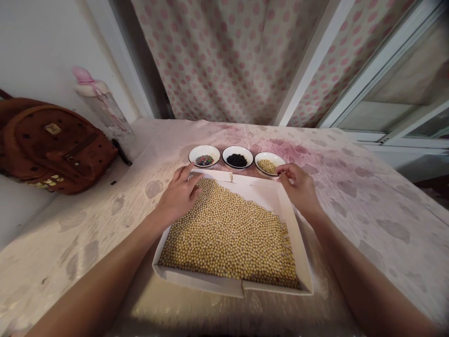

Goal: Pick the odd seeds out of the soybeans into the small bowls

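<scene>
- Soybeans fill a white tray. They are small, hard and light, and they roll easily, so scoop them or pinch a few.
- Left hand lies wide open on the beans.
- Right hand pinches narrow at the tray's far corner, holding something or nothing: cannot tell.

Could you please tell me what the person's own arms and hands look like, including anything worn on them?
The left forearm and right forearm are bare, with no sleeves, watch or bracelet in view. The left hand and right hand wear no gloves. One right-hand fingernail looks painted dark red.
</scene>
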A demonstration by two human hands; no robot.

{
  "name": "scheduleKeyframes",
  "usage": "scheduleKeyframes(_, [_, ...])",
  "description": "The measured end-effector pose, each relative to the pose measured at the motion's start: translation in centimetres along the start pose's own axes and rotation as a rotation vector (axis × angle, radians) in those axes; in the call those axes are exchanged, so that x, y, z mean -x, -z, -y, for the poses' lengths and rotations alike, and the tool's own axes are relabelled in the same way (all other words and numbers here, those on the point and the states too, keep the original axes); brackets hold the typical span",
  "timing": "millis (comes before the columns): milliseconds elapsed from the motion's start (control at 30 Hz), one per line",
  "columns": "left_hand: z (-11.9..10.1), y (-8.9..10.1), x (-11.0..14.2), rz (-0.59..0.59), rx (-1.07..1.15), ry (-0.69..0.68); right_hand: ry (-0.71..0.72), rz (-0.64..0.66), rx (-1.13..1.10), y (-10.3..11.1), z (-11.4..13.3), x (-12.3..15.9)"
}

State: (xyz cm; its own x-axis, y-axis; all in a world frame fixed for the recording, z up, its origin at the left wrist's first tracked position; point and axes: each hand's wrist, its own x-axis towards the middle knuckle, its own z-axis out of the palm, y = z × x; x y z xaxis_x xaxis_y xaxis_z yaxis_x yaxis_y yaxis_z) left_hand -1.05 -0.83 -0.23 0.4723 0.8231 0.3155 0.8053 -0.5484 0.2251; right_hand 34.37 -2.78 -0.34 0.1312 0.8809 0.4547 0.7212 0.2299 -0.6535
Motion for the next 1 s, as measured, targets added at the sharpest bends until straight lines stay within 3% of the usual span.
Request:
scheduleKeyframes(67, [0.0, 0.0, 0.0, -0.001, -0.006, -0.006, 0.011, 0.091, -0.030, 0.1, 1.0, 0.3])
scheduleKeyframes(300, [0.1, 0.0, 0.0, 0.004, -0.002, -0.018, 0.106, 0.592, 0.031, 0.7, 3.3, 1.1])
scheduleKeyframes(467, [0.2, 0.1, 0.0, 0.015, 0.004, -0.015, 0.056, 0.758, 0.044, 1.4, 3.9, 1.1])
scheduleKeyframes(667, [0.2, 0.1, 0.0, 0.019, 0.001, -0.010, 0.123, 0.791, 0.117, 1.4, 4.0, 1.1])
scheduleKeyframes(867, [0.2, 0.1, 0.0, 0.016, 0.019, -0.016, 0.145, 0.651, 0.138, 1.1, 3.5, 1.3])
scheduleKeyframes(1000, [0.2, 0.1, 0.0, 0.023, 0.020, -0.014, 0.137, 0.685, 0.127, 1.1, 3.6, 1.4])
